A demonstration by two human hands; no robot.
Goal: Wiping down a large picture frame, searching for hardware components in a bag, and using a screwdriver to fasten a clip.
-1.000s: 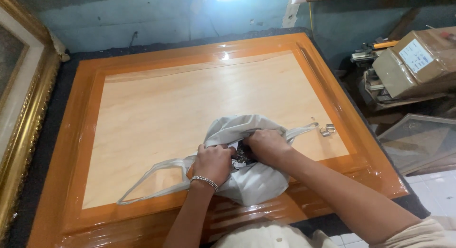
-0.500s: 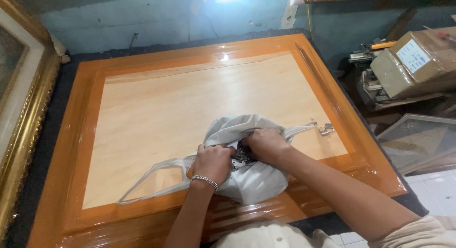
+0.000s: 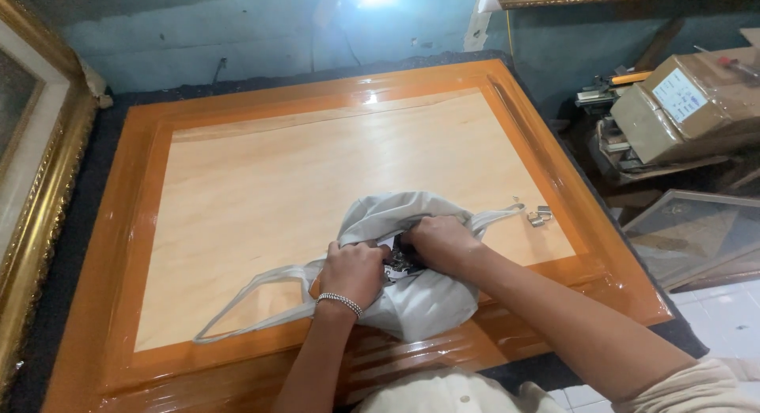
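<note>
A light grey cloth bag (image 3: 412, 302) with long straps lies on the pale back board of a large orange picture frame (image 3: 142, 223). My left hand (image 3: 352, 270), with a beaded bracelet at the wrist, grips the bag's opening. My right hand (image 3: 439, 240) is closed at the same opening, its fingers partly inside. Small dark metal pieces (image 3: 398, 263) show between the two hands. What the right fingers hold is hidden by the cloth.
Two small metal clips (image 3: 540, 216) lie on the board right of the bag. A gold-framed picture (image 3: 32, 183) leans at the left. A cardboard box (image 3: 681, 104), tools and a glass pane (image 3: 697, 235) sit at the right. A blue wall stands behind.
Both hands stay at the bag's opening with only slight shifts. The bag and frame have not moved.
</note>
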